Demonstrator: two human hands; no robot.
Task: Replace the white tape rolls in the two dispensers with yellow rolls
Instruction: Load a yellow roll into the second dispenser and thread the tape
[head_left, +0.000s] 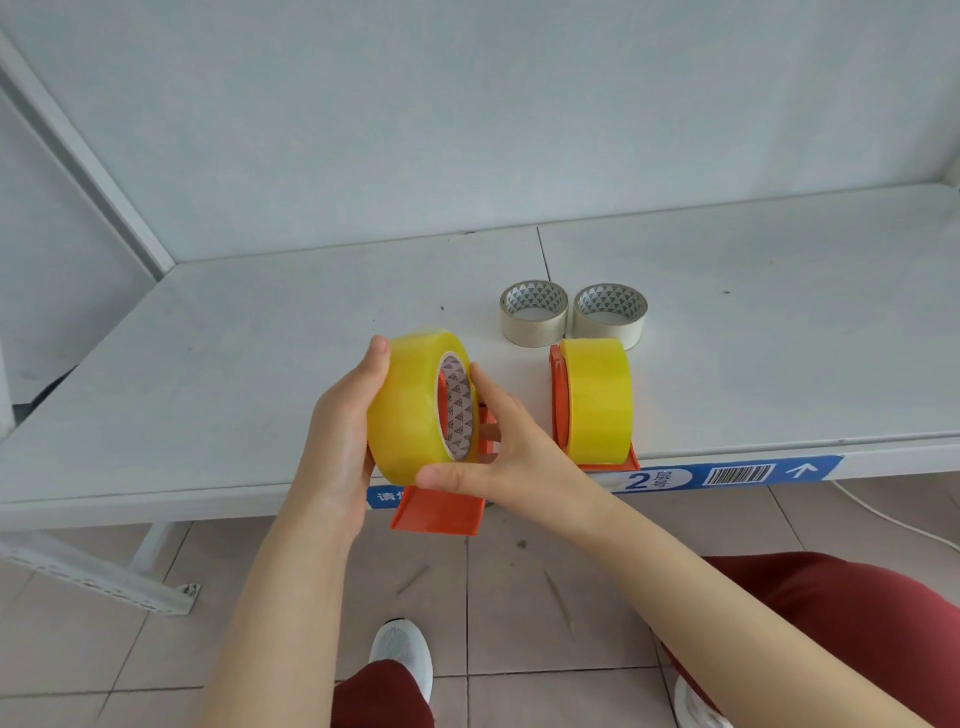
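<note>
Yellow roll (415, 400) is held upright at the front edge of the shelf (234, 364), on the orange dispenser (436, 512): the left hand (340, 436) is closed around its back, the right hand (498, 447) is pinched on its rim, probably to seat it on the hub. The white rolls (571, 314) are set aside behind the second dispenser (595, 410), already loaded.

White metal shelf (260, 364), pale wall (467, 104) behind — beige tiled floor (519, 597) below

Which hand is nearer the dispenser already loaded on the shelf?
Right. The right hand is just left of the loaded dispenser, gripping the held yellow roll. The left hand is farther away, on that roll's far side.
</note>
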